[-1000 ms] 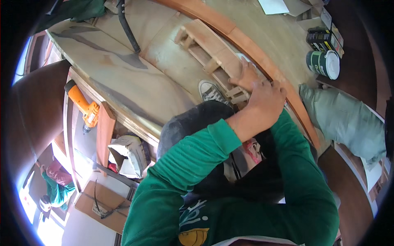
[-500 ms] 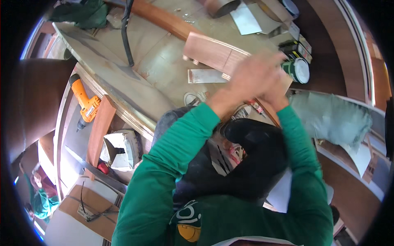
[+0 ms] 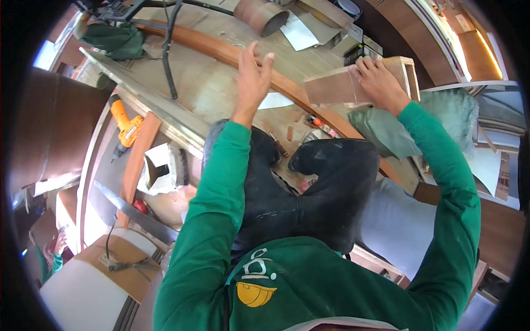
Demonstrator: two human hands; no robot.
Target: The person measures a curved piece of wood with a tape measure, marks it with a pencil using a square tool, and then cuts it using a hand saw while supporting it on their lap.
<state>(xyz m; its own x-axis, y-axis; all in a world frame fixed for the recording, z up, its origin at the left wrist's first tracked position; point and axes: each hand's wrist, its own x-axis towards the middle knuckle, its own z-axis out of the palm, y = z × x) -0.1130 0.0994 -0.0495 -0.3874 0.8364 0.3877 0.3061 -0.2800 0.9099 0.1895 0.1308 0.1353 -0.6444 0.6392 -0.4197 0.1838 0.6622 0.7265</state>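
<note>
My right hand (image 3: 381,83) grips the edge of a long, shallow wooden box (image 3: 334,88), its fingers bent over the reddish-brown face. A hollow, pale-edged end of the box shows to the right of that hand. My left hand (image 3: 255,80) is empty and raised, with its fingers and thumb apart, above the floor. Below and behind both hands runs a long reddish wooden beam (image 3: 287,87) on the floor. Near my feet lies a red and white tube (image 3: 323,126).
At left, an orange cordless drill (image 3: 126,122) lies beside a wooden board (image 3: 139,165). A black cable (image 3: 168,55) hangs down at the upper left. A brown cylinder (image 3: 260,16) lies on the far floor. Green-grey sheeting (image 3: 436,118) covers things at right.
My hands have come apart. The right moved right with the wooden box, which has turned to show its hollow end. The left drew away leftward and opened. The view has shifted.
</note>
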